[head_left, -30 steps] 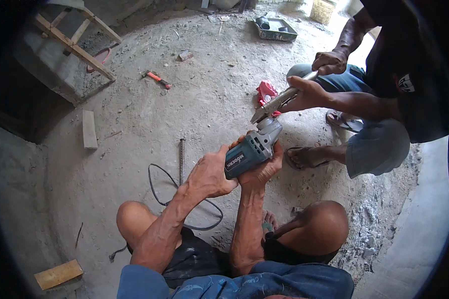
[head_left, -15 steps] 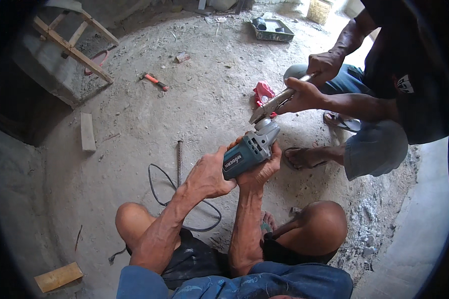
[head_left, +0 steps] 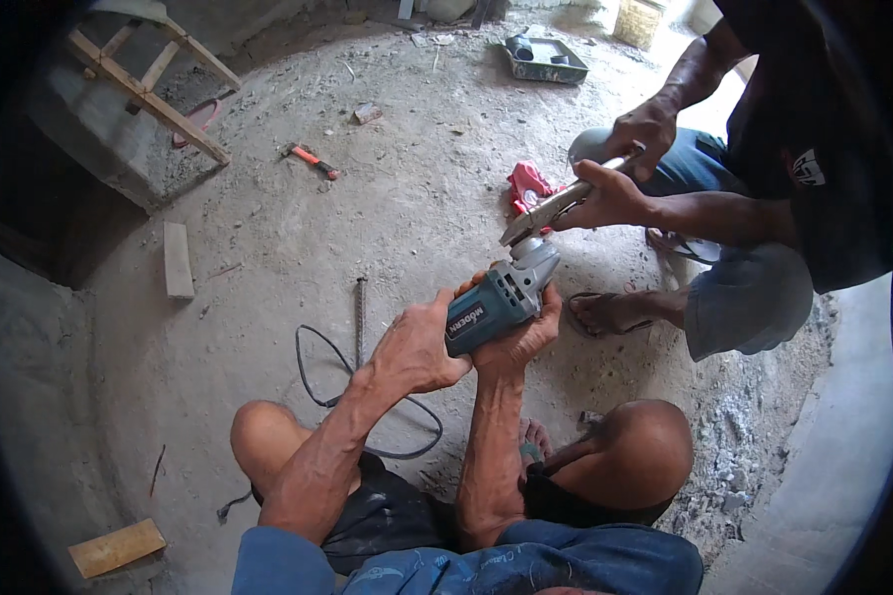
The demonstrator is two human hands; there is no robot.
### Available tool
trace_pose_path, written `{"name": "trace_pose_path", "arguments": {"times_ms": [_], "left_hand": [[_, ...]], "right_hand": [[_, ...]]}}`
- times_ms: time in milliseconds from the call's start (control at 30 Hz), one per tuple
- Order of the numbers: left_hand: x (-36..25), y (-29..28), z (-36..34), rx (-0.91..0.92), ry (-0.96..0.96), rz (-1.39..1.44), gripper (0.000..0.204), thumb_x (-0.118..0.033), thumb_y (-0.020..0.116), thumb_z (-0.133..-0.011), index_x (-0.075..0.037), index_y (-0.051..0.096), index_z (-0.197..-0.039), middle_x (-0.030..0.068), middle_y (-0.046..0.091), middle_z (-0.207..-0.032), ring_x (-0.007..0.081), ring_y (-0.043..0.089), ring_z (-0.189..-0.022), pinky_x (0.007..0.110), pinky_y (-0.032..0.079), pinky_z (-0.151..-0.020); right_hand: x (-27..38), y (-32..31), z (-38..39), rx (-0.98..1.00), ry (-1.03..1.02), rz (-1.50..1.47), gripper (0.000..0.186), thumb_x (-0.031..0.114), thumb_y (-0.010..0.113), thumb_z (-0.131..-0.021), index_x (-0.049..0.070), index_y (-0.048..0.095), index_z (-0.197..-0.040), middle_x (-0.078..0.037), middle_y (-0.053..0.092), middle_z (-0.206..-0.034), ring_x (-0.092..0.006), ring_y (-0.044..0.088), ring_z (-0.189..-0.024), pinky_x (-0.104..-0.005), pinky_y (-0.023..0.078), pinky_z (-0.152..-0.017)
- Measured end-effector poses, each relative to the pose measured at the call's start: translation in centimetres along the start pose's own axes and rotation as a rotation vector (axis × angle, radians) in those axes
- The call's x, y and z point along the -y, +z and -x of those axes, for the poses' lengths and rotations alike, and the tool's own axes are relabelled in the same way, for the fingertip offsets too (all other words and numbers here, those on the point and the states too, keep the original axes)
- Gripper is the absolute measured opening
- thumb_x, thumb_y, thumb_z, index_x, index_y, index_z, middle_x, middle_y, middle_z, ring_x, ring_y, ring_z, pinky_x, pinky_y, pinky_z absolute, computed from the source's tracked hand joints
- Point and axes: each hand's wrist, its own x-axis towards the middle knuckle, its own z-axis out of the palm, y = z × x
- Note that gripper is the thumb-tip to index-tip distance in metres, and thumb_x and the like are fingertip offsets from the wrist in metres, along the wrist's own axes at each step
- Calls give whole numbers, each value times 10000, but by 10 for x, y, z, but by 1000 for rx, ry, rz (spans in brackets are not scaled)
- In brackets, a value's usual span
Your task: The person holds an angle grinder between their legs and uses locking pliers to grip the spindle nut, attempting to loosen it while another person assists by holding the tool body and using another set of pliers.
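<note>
Both my hands are wrapped round a teal angle grinder [head_left: 488,313] with a grey metal head, held tilted above the floor. My left hand [head_left: 419,345] grips the body's left side, and my right hand [head_left: 522,343] supports it from below and the right. At the grinder's front end, a co-worker's two hands [head_left: 620,188] hold a silver metal wrench-like tool [head_left: 556,206]. Its jaw end meets the round end of the grinder's head; the exact contact is too small to make out. Part of a dark power cord [head_left: 306,367] loops on the floor by my left forearm.
Behind the tool lies a red cloth or bag [head_left: 529,184]. An orange-handled hammer [head_left: 313,162], a metal rod [head_left: 360,317] and wood pieces [head_left: 178,260] lie on the dusty floor. Farther off are a black tray [head_left: 546,69] and a wooden frame [head_left: 149,97]. The co-worker's sandalled foot [head_left: 610,311] is close right.
The co-worker's far hand has shifted slightly and its fingers have opened somewhat at the tool's handle. My hands and the grinder have hardly moved.
</note>
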Motion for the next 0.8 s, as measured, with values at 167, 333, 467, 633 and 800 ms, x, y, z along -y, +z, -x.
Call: {"name": "trace_pose_path", "arguments": {"times_ms": [167, 333, 467, 633, 800], "left_hand": [[2, 3, -1, -17, 14, 2, 587, -148, 753, -676, 60, 506, -1166, 343, 681, -915, 512, 691, -920, 517, 573, -835], [1, 5, -2, -16, 12, -2, 578, -151, 754, -678, 56, 507, -1157, 339, 684, -906, 515, 689, -914, 522, 572, -829], [2, 5, -1, -25, 24, 0, 585, -155, 766, -674, 59, 510, -1155, 338, 685, -904, 515, 690, -910, 520, 573, -827], [5, 5, -1, -39, 28, 9, 601, -158, 776, -670, 64, 511, -1160, 339, 685, -912, 514, 691, -910, 514, 575, -829], [3, 4, -1, -2, 12, -2, 601, -152, 767, -674, 82, 504, -1160, 346, 682, -910, 510, 694, -914, 507, 578, -826]], "right_hand": [[2, 2, 2, -26, 0, -21, 669, 582, 436, -940, -27, 625, -1143, -203, 698, -925, -350, 681, -833, -487, 562, -805], [4, -1, 2, 18, -18, 30, 674, 582, 447, -939, -35, 616, -1152, -212, 695, -928, -352, 675, -839, -489, 557, -811], [2, -1, 2, 14, -5, -7, 678, 584, 447, -939, -37, 618, -1153, -212, 696, -931, -351, 676, -844, -490, 558, -816], [2, -3, 1, 24, 12, -30, 684, 587, 447, -939, -39, 620, -1154, -213, 697, -935, -350, 678, -850, -491, 559, -822], [0, -9, 0, 38, 1, -42, 684, 587, 449, -941, -40, 622, -1151, -214, 696, -944, -349, 678, -859, -491, 557, -829]]}}
